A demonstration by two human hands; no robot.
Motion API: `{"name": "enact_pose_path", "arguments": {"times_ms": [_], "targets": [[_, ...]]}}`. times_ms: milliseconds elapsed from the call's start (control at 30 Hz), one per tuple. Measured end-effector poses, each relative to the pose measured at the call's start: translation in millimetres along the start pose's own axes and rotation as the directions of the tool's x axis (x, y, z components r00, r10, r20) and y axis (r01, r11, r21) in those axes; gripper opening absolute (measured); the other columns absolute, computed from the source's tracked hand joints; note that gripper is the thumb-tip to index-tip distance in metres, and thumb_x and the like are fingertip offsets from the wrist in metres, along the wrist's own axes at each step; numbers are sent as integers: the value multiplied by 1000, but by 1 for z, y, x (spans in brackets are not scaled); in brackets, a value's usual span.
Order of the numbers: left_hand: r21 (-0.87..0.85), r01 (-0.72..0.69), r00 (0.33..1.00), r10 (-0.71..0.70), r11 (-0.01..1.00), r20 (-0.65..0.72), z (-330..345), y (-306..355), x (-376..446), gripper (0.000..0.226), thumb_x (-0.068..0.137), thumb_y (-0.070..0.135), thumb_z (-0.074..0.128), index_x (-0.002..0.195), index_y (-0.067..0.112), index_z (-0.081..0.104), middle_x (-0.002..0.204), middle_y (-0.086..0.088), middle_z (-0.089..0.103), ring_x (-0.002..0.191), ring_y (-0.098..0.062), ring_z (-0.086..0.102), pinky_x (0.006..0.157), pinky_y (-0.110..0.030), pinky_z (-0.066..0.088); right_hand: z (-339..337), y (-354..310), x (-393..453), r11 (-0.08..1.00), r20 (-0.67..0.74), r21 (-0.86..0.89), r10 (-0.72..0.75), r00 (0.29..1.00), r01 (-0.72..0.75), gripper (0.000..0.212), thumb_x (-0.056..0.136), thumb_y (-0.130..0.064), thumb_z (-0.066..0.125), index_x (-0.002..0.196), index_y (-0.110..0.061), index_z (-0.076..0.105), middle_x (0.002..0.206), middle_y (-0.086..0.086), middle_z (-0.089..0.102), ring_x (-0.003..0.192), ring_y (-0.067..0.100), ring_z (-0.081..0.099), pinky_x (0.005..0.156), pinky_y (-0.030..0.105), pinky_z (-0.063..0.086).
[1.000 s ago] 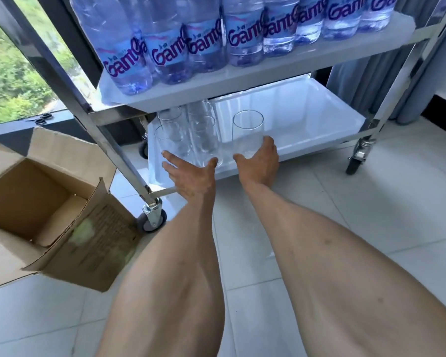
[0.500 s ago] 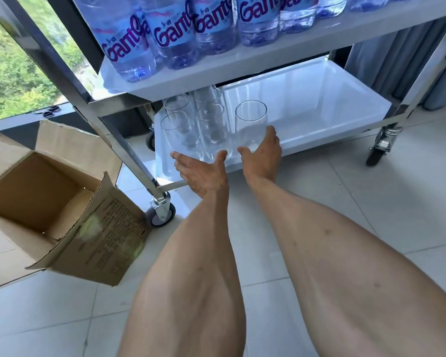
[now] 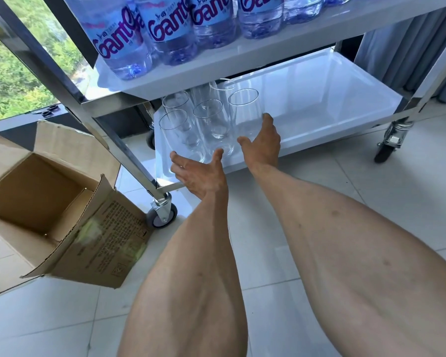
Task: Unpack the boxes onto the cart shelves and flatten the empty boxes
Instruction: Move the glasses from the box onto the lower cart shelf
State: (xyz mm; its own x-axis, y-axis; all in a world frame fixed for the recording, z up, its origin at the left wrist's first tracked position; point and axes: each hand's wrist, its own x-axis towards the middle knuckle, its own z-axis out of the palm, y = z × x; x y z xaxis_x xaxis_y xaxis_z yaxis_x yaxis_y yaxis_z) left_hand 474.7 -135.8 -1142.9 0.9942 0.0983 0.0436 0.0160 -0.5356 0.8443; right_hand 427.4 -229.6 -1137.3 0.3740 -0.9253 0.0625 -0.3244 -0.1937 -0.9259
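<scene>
Water bottles [image 3: 170,29]: clear with pale blue labels and purple lettering. Glasses [image 3: 211,122]: colourless, transparent; cart shelves [image 3: 332,99]: glossy white on a silver frame [image 3: 70,83]. Cardboard box [image 3: 49,212]: plain brown, black print on one side; floor [image 3: 294,292]: off-white tiles.

The tall clear drinking glasses [image 3: 243,117] are smooth, glossy glass. The cart's mirror-bright metal frame [image 3: 119,153] carries glossy white shelves [image 3: 332,109]. Clear plastic water bottles [image 3: 170,29] (shiny blue-and-purple labels) stand at 12 o'clock. The open brown cardboard box [image 3: 70,228] is matt, rough-edged. Pale floor tiles [image 3: 49,318] look smooth, faintly sheened.
</scene>
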Motion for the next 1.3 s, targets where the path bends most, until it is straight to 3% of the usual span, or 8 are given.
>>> {"name": "enact_pose_path", "arguments": {"times_ms": [167, 267, 333, 433, 600, 1133, 1200, 1300], "targets": [[-22, -29, 1000, 30, 999, 8, 3, -6, -1, 109, 67, 53, 84, 150, 17, 22, 139, -11, 40, 128, -29, 44, 99, -40, 44, 2, -1, 2, 986, -70, 157, 57, 996, -46, 63, 81, -14, 61, 142, -16, 45, 142, 3, 50, 131, 21, 45, 107, 30, 33], [-115, -31, 999, 32, 993, 11, -3, -15, -5, 101, 75, 63, 69, 152, 20, 20, 149, -10, 34, 132, -31, 44, 102, -42, 43, -14, -14, 37, 839, -295, 509, 380, 877, -192, 36, 93, -20, 48, 124, -14, 65, 126, 4, 64, 123, 25, 53, 107, 33, 36], [-142, -46, 999, 43, 989, -24, -10, -24, -6, 86, 81, 61, 51, 151, 21, 23, 148, -9, 37, 127, -31, 47, 92, -37, 40, -43, -22, 89, 721, -132, 632, 461, 877, -284, 36, 98, -37, 46, 108, -12, 69, 99, 0, 68, 108, 24, 60, 99, 36, 43], [-115, -118, 991, 110, 986, -80, -20, -30, 16, 76, 87, 50, 46, 152, 18, 24, 145, -9, 42, 129, -28, 44, 97, -36, 35, -52, -32, 137, 722, 194, 582, 322, 927, -373, 46, 100, -52, 41, 115, -16, 65, 109, 0, 68, 91, 16, 60, 78, 27, 43], [-58, -205, 979, 204, 977, -28, -14, -23, 29, 80, 83, 49, 46, 153, 16, 24, 144, -8, 45, 129, -24, 44, 97, -29, 30, -1, -18, 117, 790, 538, 396, 214, 815, -469, 66, 96, -67, 24, 101, -20, 69, 97, -2, 76, 97, 15, 66, 81, 35, 36], [-41, -145, 987, 147, 989, 70, -14, -16, 21, 103, 75, 52, 67, 156, 22, 10, 152, -10, 38, 136, -30, 40, 106, -40, 37, -13, -30, 110, 859, 636, 297, 147, 758, -416, 80, 87, -82, 13, 111, -27, 67, 102, -8, 76, 115, 15, 60, 80, 39, 29], [-34, -135, 988, 137, 990, 75, -13, -18, 22, 104, 77, 51, 68, 157, 24, 7, 151, -11, 39, 135, -31, 41, 105, -40, 37, -10, -34, 107, 862, 620, 311, 136, 773, -401, 84, 88, -81, 13, 129, -26, 60, 106, -7, 75, 110, 13, 64, 95, 45, 23], [-41, -123, 989, 126, 992, 79, -13, -19, 20, 104, 77, 51, 69, 156, 29, 6, 146, -12, 43, 130, -31, 44, 102, -41, 39, -7, -37, 102, 836, 548, 402, 108, 830, -374, 82, 91, -77, 12, 147, -25, 42, 119, 3, 70, 78, 5, 73, 91, 35, 26]]}}
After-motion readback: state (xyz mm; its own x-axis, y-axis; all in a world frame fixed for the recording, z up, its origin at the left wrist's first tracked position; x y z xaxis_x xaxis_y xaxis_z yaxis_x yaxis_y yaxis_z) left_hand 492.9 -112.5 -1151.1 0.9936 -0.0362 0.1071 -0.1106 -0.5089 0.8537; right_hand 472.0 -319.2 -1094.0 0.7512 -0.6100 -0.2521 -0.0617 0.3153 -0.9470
